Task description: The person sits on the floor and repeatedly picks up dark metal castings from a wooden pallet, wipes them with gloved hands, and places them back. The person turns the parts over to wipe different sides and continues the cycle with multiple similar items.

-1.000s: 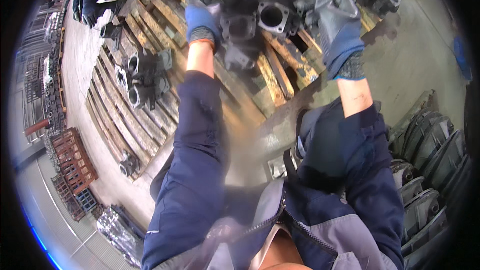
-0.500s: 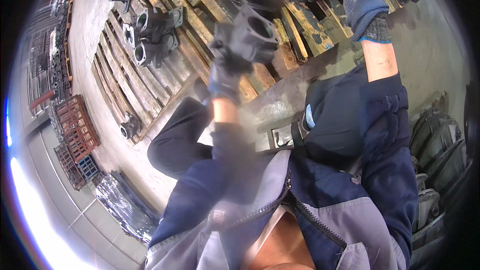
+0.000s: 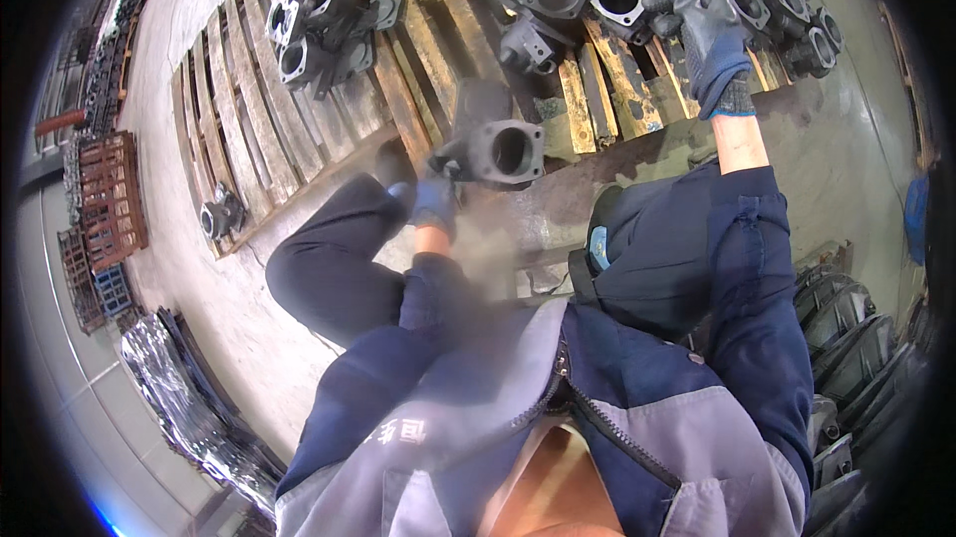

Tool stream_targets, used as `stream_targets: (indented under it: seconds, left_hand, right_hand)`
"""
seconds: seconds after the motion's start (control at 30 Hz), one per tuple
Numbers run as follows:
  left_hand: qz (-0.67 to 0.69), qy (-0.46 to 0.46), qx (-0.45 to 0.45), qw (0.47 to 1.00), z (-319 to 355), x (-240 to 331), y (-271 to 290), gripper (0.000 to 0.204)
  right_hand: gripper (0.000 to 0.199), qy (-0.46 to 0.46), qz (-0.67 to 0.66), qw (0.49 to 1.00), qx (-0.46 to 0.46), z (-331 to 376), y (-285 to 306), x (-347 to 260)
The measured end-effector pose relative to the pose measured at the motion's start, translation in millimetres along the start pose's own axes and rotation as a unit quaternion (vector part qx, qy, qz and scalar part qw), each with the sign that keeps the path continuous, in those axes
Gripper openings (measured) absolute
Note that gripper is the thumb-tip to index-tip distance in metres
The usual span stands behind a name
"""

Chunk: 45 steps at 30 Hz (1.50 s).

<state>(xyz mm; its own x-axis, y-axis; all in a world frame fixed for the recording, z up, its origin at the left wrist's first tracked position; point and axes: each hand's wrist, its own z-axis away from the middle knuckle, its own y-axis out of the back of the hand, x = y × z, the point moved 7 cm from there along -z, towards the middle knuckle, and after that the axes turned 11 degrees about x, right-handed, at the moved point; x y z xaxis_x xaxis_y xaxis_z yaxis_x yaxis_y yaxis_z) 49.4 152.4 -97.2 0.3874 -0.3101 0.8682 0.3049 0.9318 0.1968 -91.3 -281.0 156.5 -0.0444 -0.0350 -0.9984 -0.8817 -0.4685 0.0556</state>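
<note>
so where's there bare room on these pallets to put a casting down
Free: the bare slats of the left pallet, between the casting cluster up top and the lone casting at its lower edge. Crowded: the right pallet top, where castings pack around the right hand. The left hand holds a casting.

Around me: pallets, racks and spare castings on a concrete floor.
A wooden pallet (image 3: 244, 129) carries two dark castings (image 3: 324, 29); a lone casting (image 3: 221, 215) lies at its edge, rust-red crates (image 3: 108, 198) stand far left.

Single head-worn fisheye view, looking steeply down (edges bending), close over torso, wooden pallets (image 3: 299, 129) beyond
</note>
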Motion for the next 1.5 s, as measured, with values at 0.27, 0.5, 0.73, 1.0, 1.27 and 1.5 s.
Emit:
stream_targets:
  seconds: [0.27,0.5,0.73,1.0,1.27,1.5]
  left_hand:
    - [-0.171,-0.022,0.022,0.985,-2.9,50.8,37.9,0.031]
    - [-0.35,-0.016,0.071,0.934,-32.0,66.6,26.7,0.042]
    - [-0.576,-0.001,-0.025,0.817,-56.6,82.9,-8.7,0.056]
    - [-0.574,0.047,-0.09,0.813,-59.4,74.7,-8.9,0.039]
    - [-0.607,0.006,-0.084,0.79,-66.7,73.4,-26.1,0.03]
    - [-0.608,0.005,-0.053,0.792,-81.3,107.6,-24.2,0.036]
  right_hand:
    - [0.024,-0.255,-0.049,0.961,-0.094,81.8,-72.5,86.2]
    - [0.016,-0.36,0.048,0.931,-0.034,167.2,-88.8,245.0]
    - [0.017,-0.273,0.241,0.93,-0.054,172.1,-76.4,275.5]
    - [0.013,-0.154,0.25,0.954,-0.062,174.8,-101.9,234.5]
    - [0.013,-0.143,0.305,0.937,-0.095,178.2,-86.4,281.7]
    - [0.013,-0.047,0.257,0.96,-0.105,186.7,-80.0,302.0]
